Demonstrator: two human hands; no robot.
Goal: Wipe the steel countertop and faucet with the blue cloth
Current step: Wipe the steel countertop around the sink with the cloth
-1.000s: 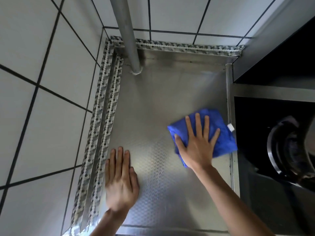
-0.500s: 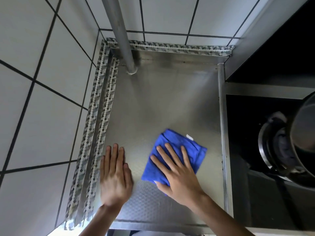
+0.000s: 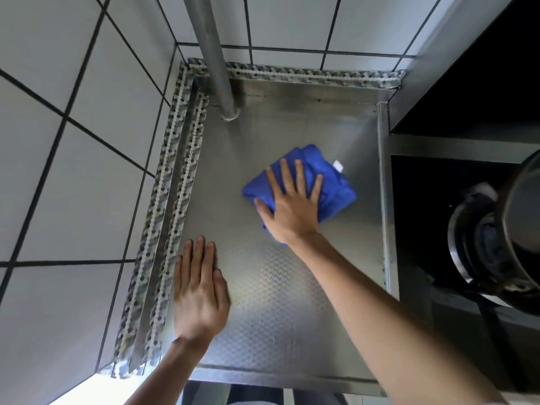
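Observation:
The blue cloth (image 3: 336, 182) lies crumpled near the middle of the embossed steel countertop (image 3: 286, 302). My right hand (image 3: 292, 206) presses flat on the cloth with spread, straight fingers, covering its near half. A white tag shows at the cloth's far right corner. My left hand (image 3: 200, 290) rests flat on the countertop by the left edge, fingers together and straight, apart from the cloth. No faucet shows in the head view; only a grey vertical pipe (image 3: 214, 65) meets the countertop at the back left.
White tiled walls with dark grout close the left and back sides, edged by patterned sealing tape (image 3: 172, 182). A raised steel lip (image 3: 384, 200) bounds the right side, beyond it a dark stove recess with a large pot (image 3: 520, 223). The counter's front edge (image 3: 286, 375) is near.
My right hand has slid the cloth away from me and to the right, from beside the left hand toward the countertop's middle. The left hand has stayed flat in place.

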